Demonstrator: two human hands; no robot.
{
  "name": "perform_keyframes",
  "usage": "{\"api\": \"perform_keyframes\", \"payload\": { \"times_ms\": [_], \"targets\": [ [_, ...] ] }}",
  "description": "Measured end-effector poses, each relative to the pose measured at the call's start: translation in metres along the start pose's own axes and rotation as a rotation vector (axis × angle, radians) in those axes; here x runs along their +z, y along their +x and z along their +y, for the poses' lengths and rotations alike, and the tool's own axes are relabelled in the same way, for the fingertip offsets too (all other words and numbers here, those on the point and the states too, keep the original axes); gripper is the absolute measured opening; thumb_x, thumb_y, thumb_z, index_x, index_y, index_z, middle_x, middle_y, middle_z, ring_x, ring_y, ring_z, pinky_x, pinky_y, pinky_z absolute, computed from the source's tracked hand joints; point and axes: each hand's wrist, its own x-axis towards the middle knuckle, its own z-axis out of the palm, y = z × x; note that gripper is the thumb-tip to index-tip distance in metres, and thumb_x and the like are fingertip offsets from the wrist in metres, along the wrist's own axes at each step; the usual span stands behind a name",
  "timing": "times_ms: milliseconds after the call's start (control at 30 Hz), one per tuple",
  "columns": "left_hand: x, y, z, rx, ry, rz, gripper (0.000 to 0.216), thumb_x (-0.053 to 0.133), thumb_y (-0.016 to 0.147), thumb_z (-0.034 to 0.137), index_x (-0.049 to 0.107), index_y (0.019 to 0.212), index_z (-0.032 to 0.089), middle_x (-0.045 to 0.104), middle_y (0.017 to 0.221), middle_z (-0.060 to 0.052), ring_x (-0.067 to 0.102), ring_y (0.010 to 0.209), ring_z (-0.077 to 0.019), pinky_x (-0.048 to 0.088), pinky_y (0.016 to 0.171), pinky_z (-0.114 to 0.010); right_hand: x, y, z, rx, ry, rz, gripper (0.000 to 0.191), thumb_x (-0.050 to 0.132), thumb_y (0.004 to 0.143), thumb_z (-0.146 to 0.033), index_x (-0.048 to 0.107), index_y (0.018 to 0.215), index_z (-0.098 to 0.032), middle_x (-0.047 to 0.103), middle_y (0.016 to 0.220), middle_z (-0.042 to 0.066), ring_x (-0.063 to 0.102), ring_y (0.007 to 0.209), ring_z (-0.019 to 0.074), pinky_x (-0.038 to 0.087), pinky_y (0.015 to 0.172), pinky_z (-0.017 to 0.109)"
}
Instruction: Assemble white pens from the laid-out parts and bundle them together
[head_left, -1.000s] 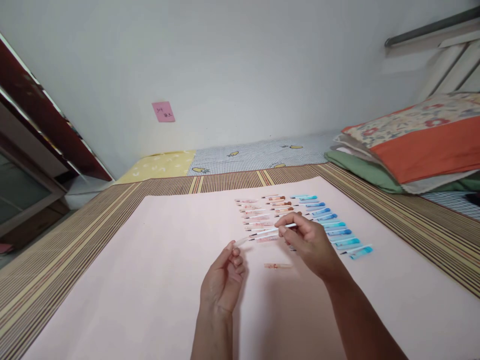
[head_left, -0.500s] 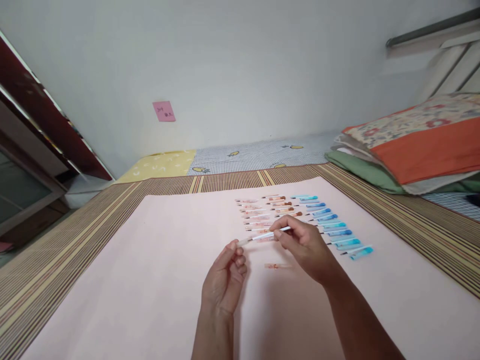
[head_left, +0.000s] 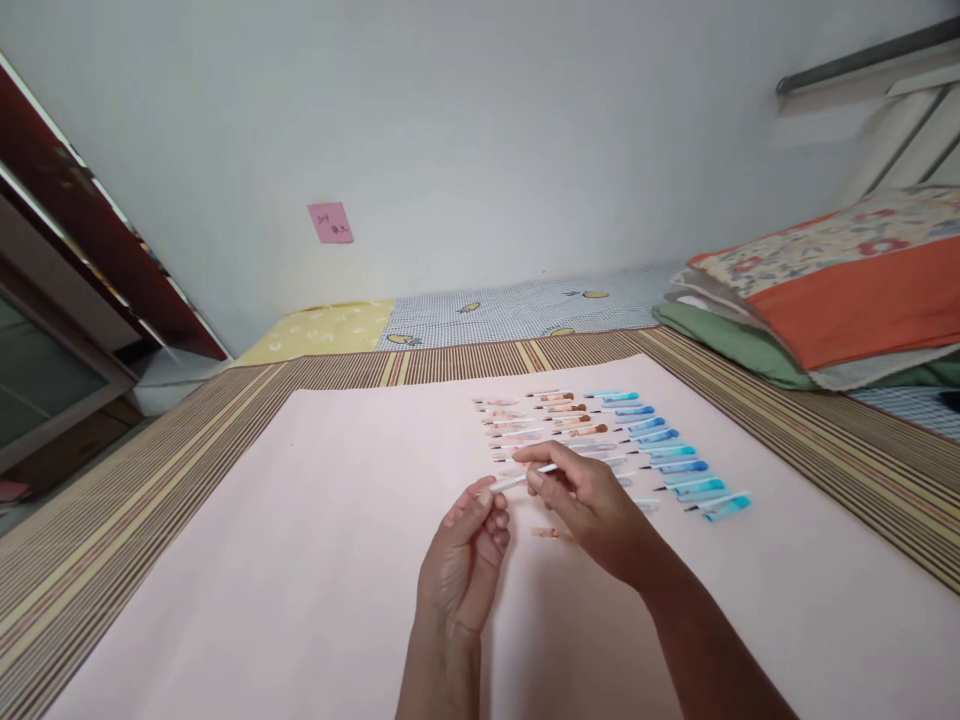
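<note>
My left hand [head_left: 461, 560] pinches a pale, whitish pen grip section [head_left: 504, 484] at its left end. My right hand [head_left: 592, 510] holds a thin white pen refill [head_left: 547, 469] between thumb and fingers. The refill's front end now sits in the pale section, so its dark tip is hidden. Both hands are just above the pink sheet [head_left: 262, 560]. Below them lies a peach patterned pen part [head_left: 547, 533], partly covered by my right hand. Beyond are rows of pen parts: pale pink ones [head_left: 501, 413], brown-ended ones [head_left: 589, 431] and blue ones [head_left: 697, 487].
The sheet lies on a striped mat [head_left: 135, 470]. At the right back stand folded cloths and an orange floral cushion [head_left: 885, 290]. A white wall [head_left: 525, 130] with a pink note [head_left: 330, 222] rises behind a checked cloth [head_left: 510, 308].
My hands have drawn closer together. The refill's dark tip, visible before at the pale section, has gone inside it, and my right hand has moved left.
</note>
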Motion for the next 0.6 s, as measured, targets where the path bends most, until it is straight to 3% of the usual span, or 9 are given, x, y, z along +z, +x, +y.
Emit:
{"api": "perform_keyframes", "payload": {
  "times_ms": [167,400,600],
  "targets": [
    [0.003,-0.001,0.000,0.126,0.059,-0.004,0.036,0.090,0.065,0.013,0.073,0.097,0.012,0.071,0.077,-0.007,0.060,0.064,-0.0094,0.048,0.061,-0.016,-0.004,0.001,0.003,0.034,0.021,0.043,0.032,0.055,0.094,-0.041,0.064,0.121,-0.024,0.066,0.087,0.002,0.060,0.075,0.0160,0.050,0.066,0.027],
    [0.005,-0.002,-0.003,0.139,0.078,-0.007,0.040,0.093,0.061,0.018,0.073,0.096,0.013,0.071,0.076,-0.006,0.060,0.064,-0.0088,0.048,0.062,-0.016,-0.005,0.005,0.006,-0.027,0.102,0.157,0.042,0.059,0.093,-0.043,0.060,0.129,-0.022,0.063,0.087,0.002,0.058,0.066,0.0139,0.050,0.064,0.028],
    [0.006,-0.002,-0.003,0.155,0.084,0.005,0.042,0.094,0.059,0.022,0.073,0.094,0.014,0.071,0.075,-0.004,0.058,0.063,-0.0080,0.046,0.059,-0.016,-0.009,0.009,0.015,-0.025,0.178,0.197,0.026,0.064,0.090,-0.041,0.072,0.101,-0.019,0.057,0.062,-0.002,0.052,0.059,0.0132,0.045,0.058,0.026]
  ]
}}
